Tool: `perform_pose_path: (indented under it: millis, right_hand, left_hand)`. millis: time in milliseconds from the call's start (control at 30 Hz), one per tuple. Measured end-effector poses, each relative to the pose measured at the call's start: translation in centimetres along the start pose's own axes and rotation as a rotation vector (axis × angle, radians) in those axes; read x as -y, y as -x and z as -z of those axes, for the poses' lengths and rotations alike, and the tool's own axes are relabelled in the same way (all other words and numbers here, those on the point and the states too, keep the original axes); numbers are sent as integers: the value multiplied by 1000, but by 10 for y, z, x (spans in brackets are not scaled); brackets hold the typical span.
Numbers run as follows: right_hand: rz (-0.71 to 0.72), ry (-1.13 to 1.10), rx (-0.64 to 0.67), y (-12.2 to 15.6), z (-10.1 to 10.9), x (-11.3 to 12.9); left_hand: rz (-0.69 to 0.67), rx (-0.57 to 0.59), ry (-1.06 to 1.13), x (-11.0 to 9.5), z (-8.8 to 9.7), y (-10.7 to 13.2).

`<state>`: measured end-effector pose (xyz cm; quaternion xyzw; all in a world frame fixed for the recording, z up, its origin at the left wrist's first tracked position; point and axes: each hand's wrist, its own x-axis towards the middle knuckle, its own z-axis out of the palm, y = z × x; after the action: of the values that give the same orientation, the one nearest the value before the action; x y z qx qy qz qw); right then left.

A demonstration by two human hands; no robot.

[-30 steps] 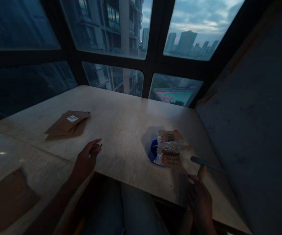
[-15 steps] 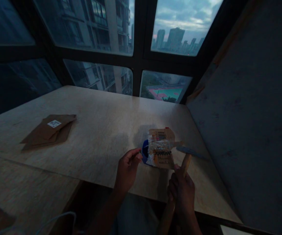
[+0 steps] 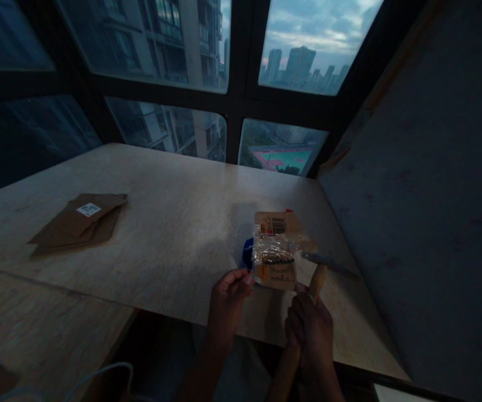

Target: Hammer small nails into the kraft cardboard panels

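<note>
The left hand pinches a small dark thing – too tiny to make out – by the near-left corner of a brown packet; the right hand is wrapped round the wooden handle of a hammer, its head just right of the packet; a blue object shows at the packet's left edge; flat brown packaging lies farther left on the table.

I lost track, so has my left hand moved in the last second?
Yes: your left hand moved right, from well left of the window post to roughly in line with it.
</note>
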<state>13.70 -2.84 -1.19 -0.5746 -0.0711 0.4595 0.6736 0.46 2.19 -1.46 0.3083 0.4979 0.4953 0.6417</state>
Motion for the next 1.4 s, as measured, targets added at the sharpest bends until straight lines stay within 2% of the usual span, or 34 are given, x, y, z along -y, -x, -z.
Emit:
perform_pose_path:
  millis: [300, 567, 733, 867, 1100, 1233, 1400]
  right_hand:
    - [29, 66, 18, 3, -14, -12]
    - [35, 97, -4, -2, -16, -20]
    - [28, 80, -4, -3, -16, -18]
    - [18, 68, 2, -5, -11, -18]
    - [38, 84, -25, 1, -1, -14]
    - [53, 74, -21, 5, 5, -7]
    - [73, 112, -69, 8, 9, -1]
  left_hand:
    - [-44, -63, -33, 1, 16, -8]
    - [-32, -69, -42, 6, 18, -13]
    - [-71, -92, -68, -1, 18, -14]
    - [-165, -120, -112, -10, 21, -20]
    - [-336, 34, -210, -19, 12, -41]
    - [-422, 51, -374, -23, 8, -49]
    - [-473, 101, -431, -25, 5, -52]
